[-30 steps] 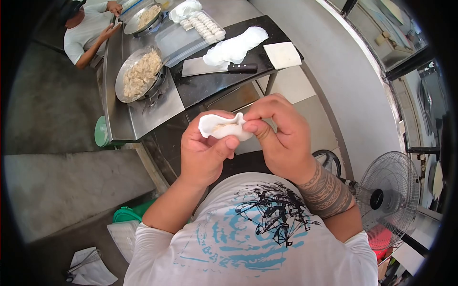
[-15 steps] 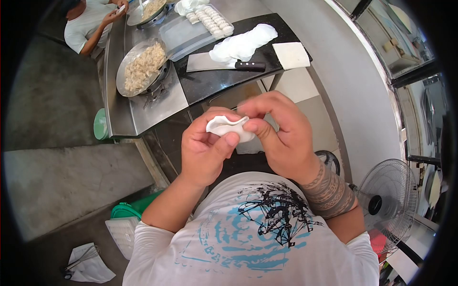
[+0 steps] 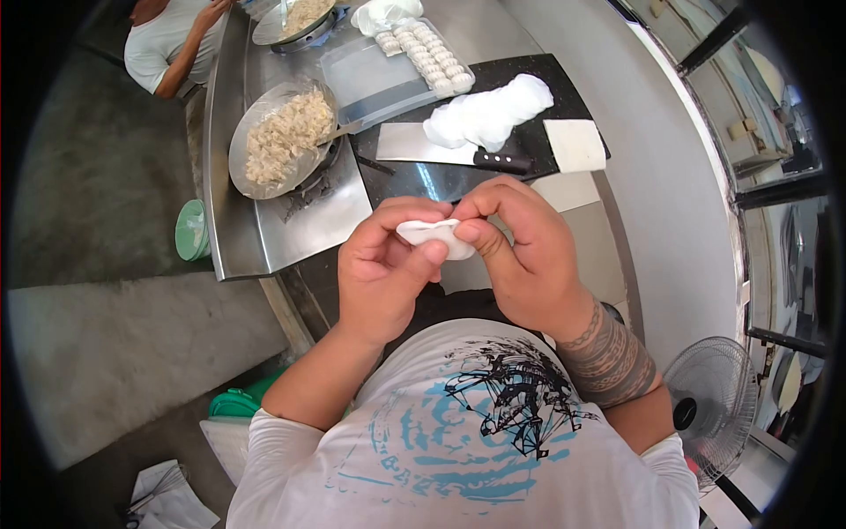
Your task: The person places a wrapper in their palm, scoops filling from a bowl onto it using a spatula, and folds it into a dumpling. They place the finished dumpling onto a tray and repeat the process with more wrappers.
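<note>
Between both hands, in front of my chest, is a white dumpling [image 3: 456, 247] with its wrapper folded over. My left hand [image 3: 383, 264] grips its left side, thumb on the near face and fingers behind. With thumb and forefinger my right hand [image 3: 524, 251] pinches the upper right edge. Whatever is inside the wrapper is hidden. Beyond my hands a cleaver [image 3: 427, 145] lies on the black counter top, beside a pile of white wrappers [image 3: 493, 110]. A bowl of pale filling [image 3: 286, 141] with a utensil in it stands to the left.
A clear plastic tray [image 3: 370, 84] holds rows of finished dumplings [image 3: 432, 57]. A white square sheet [image 3: 575, 145] lies at the counter's right corner. A co-worker [image 3: 172, 48] stands at the far left, near a second bowl [image 3: 295, 22]. A fan [image 3: 714, 410] is at my right.
The wrapper's open edge has been drawn closer together between my fingers. The view has shifted, so the counter and its things appear lower and farther right.
</note>
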A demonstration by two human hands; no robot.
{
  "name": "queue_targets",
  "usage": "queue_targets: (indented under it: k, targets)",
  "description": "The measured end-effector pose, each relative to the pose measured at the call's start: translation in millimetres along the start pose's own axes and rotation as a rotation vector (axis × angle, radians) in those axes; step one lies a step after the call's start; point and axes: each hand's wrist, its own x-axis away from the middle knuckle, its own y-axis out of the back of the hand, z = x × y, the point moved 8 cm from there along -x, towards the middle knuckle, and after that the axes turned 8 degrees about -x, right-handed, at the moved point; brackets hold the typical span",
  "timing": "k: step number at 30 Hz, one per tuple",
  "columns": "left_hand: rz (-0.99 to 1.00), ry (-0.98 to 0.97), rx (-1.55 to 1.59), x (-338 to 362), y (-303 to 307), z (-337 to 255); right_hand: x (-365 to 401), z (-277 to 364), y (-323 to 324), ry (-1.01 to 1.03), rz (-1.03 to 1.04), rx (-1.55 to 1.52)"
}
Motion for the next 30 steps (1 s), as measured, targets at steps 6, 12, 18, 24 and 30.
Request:
queue_targets:
  k: [6, 12, 18, 24, 30]
  targets:
    - [-0.006, 0.093, 0.033, -35, 43, 5, -53, -9, -22, 0.063, 0.016, 0.062]
    - [0.071, -0.033, -0.03, -88, 80, -7, -101, -36, -48, 0.004, 0.041, 0.028]
    - [-0.038, 0.015, -0.003, -117, 114, 0, -136, -52, -66, -0.016, 0.013, 0.091]
    - [0.093, 0.002, -0.102, -148, 131, -2, -158, -72, -72, -0.13, -0.036, -0.028]
    - [-0.045, 0.015, -0.106, -162, 132, -1, -177, -78, -67, -0.008, 0.015, 0.07]
